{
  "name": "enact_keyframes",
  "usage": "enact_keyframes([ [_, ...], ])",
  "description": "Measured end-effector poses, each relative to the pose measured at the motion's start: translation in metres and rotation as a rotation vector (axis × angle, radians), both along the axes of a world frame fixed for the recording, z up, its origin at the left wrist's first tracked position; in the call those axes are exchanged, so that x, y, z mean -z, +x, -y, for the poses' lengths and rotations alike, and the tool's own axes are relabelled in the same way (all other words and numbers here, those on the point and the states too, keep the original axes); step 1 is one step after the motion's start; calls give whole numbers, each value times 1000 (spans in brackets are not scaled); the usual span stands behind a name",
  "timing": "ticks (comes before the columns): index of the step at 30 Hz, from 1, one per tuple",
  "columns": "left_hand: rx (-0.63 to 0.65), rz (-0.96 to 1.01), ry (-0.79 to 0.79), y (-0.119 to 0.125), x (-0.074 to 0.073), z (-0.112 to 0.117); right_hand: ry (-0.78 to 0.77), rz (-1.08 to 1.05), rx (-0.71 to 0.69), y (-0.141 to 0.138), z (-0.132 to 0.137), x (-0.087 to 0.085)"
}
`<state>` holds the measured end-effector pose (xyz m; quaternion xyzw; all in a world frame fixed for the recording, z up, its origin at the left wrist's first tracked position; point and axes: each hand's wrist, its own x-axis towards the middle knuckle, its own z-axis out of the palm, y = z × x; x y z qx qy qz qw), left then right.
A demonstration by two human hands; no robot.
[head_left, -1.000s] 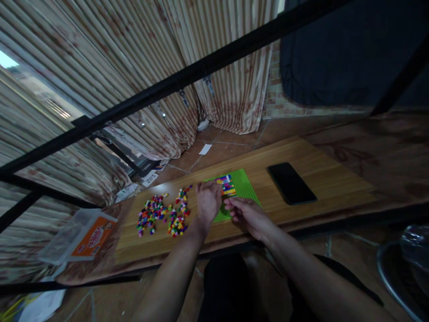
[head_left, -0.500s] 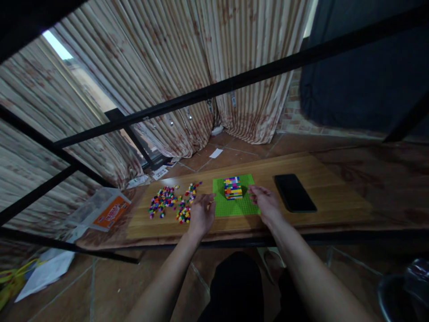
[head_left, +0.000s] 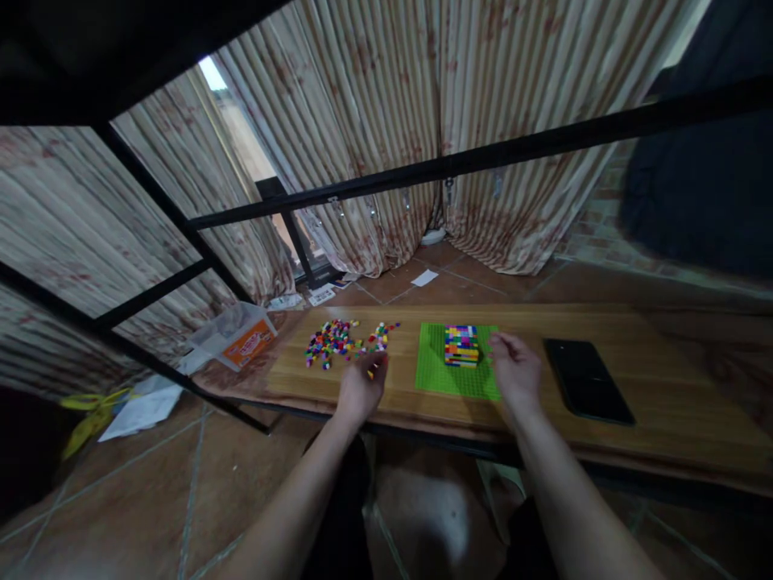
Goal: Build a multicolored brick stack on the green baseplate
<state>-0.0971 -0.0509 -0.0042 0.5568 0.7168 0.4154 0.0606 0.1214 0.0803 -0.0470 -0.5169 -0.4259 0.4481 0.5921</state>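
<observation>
Green studded baseplate (head_left: 431, 370): flat on a wooden board (head_left: 402, 395). Multicoloured block of stacked toy bricks (head_left: 461, 348): standing on the baseplate, both hands clear of it. Loose toy bricks (head_left: 331, 340): scattered in small heaps left of the baseplate. Left hand (head_left: 362, 388): at the near side of these heaps, fingers curled; whether it grips a brick, I cannot tell from where I stand. Right hand (head_left: 516, 370): by the baseplate's right edge, fingers bent; whether anything is pinched there, I cannot tell. Black smartphone (head_left: 585, 379): flat on the board, right of that hand. Clear plastic box (head_left: 211, 340), orange-labelled: past the board's left end.
</observation>
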Motion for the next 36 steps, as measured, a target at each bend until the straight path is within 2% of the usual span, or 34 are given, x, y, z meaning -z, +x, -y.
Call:
enact_keyframes([
  [3, -133, 200, 71, -44, 8, -16, 182, 170, -48, -14, 9, -4],
  [6, -181, 265, 58, -82, 22, -31, 230, 300, -247, -44, 28, -5],
  [8, -187, 294, 30, -98, 33, -37, 240, 439, -426, -68, 42, -4],
  [11, -184, 319, -20, -110, 49, -34, 244, 607, -637, -100, 57, 1],
  [14, -146, 248, -108, -114, 59, -17, 174, 711, -741, -119, 63, 7],
  [16, -88, 185, -194, -115, 61, -2, 151, 778, -763, -125, 66, 11],
  [19, 37, 151, -320, -113, 55, 16, 184, 896, -770, -134, 72, 14],
  [21, 92, 111, -395, -109, 49, 20, 210, 980, -765, -142, 78, 15],
  [24, 114, 34, -441, -101, 43, 15, 243, 1058, -734, -154, 82, 16],
  [27, 118, -2, -446, -95, 44, 6, 270, 1062, -716, -164, 79, 17],
  [36, 43, 40, -439, -90, 46, -9, 338, 901, -685, -171, 68, 23],
])
